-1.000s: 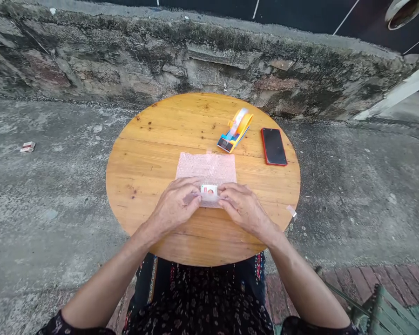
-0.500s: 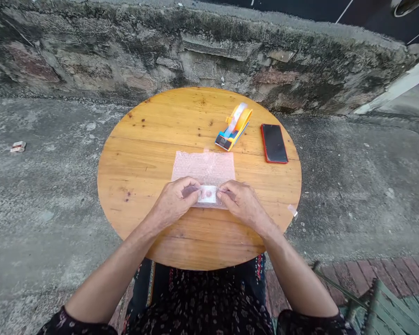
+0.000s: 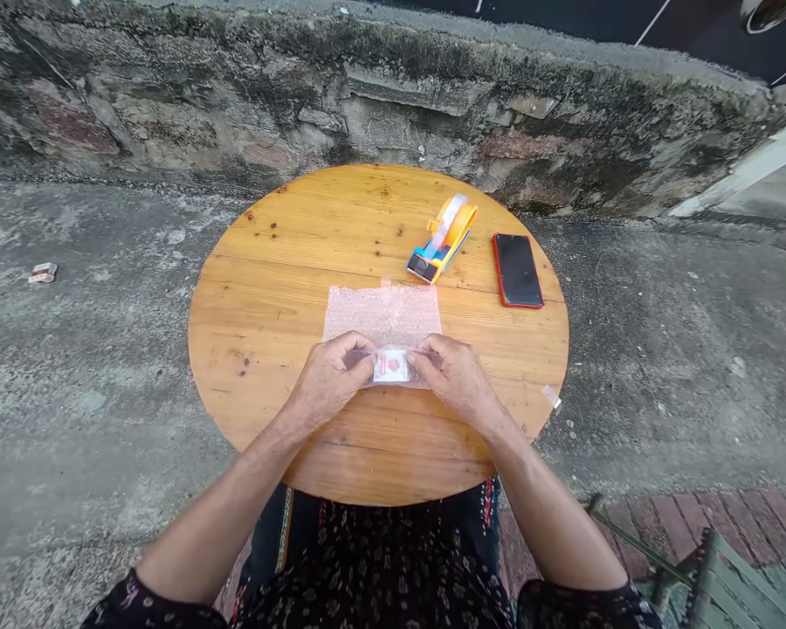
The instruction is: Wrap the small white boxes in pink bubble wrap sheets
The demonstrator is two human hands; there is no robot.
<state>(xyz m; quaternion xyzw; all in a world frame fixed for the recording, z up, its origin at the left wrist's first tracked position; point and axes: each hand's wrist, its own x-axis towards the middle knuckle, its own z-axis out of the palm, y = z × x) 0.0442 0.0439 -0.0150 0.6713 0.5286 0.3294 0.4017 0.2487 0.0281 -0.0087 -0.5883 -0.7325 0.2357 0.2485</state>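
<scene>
A sheet of pinkish bubble wrap [image 3: 383, 310] lies on the round wooden table in front of me. On its near part sits a small white packet [image 3: 391, 366] with red print, between my two hands. My left hand [image 3: 333, 371] pinches the bubble wrap at the packet's left side, thumb against fingers. Opposite it, my right hand [image 3: 453, 371] pinches the wrap at the packet's right side. The near edge of the wrap appears lifted against the packet; how far it covers the packet is hard to make out.
A yellow and blue tape dispenser [image 3: 442, 240] stands beyond the wrap. To its right lies a phone [image 3: 518, 271] in a red case. A bit of tape [image 3: 551, 397] hangs at the right rim of the table [image 3: 249, 288]. A stone wall [image 3: 393, 105] rises behind.
The wrap at the near side has been raised slightly between my hands, and the packet's red print shows more clearly. Both hands keep their pinch. The view has shifted slightly.
</scene>
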